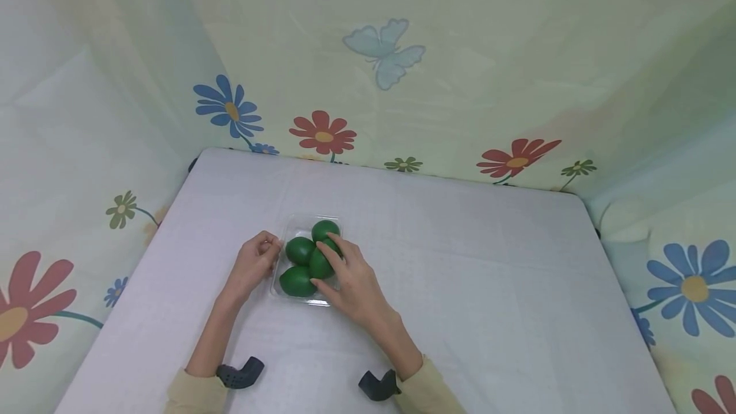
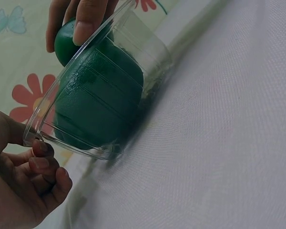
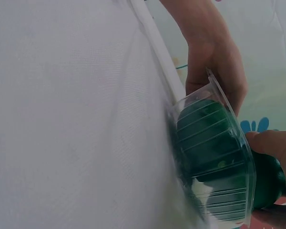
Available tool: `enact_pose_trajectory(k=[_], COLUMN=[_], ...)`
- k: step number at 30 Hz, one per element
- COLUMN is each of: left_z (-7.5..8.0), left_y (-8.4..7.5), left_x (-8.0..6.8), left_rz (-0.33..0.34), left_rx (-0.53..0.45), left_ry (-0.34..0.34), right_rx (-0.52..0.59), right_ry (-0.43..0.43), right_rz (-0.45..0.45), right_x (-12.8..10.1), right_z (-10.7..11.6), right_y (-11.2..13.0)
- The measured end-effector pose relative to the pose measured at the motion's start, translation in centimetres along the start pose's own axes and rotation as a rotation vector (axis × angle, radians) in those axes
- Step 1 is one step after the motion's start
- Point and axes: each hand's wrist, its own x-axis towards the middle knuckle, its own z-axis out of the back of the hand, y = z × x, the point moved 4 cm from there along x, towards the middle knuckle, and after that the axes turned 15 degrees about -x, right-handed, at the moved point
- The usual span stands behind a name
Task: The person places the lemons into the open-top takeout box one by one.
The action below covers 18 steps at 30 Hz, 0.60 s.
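A clear plastic tray stands on the table with several dark green, smooth, lime-like fruits in it. At its left side, my left hand pinches the rim between thumb and fingers, the other fingers curled. My right hand reaches over the right side and grips one green fruit, thumb on the near side, fingers on the far side. In the right wrist view this fruit sticks up above the tray's rim. Other fruits, such as the left one, lie beside it. My fingers partly hide the gripped fruit.
A white cloth covers the table. Behind and at both sides hangs a curtain printed with flowers and a butterfly. A dark wrist mount sits on the left wrist, another on the right.
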Motion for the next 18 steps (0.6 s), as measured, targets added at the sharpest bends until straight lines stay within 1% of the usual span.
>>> enact_pose_trajectory(k=[8,15,18], left_z=[0.02,-0.11,-0.11], left_y=[-0.12,-0.27,-0.22], left_x=[0.07,-0.18,-0.16], left_rz=[0.0,0.001,0.011], left_rx=[0.006,-0.074,-0.067], left_ry=[-0.004,0.011,0.018], right_rx=[-0.021,-0.039,-0.031], right_ry=[0.019,0.041,0.037], right_rz=[-0.01,-0.019,-0.025], right_x=[0.11,0.03,-0.08], right_z=[-0.05,-0.01,0.19], right_y=[0.02,-0.02,-0.11])
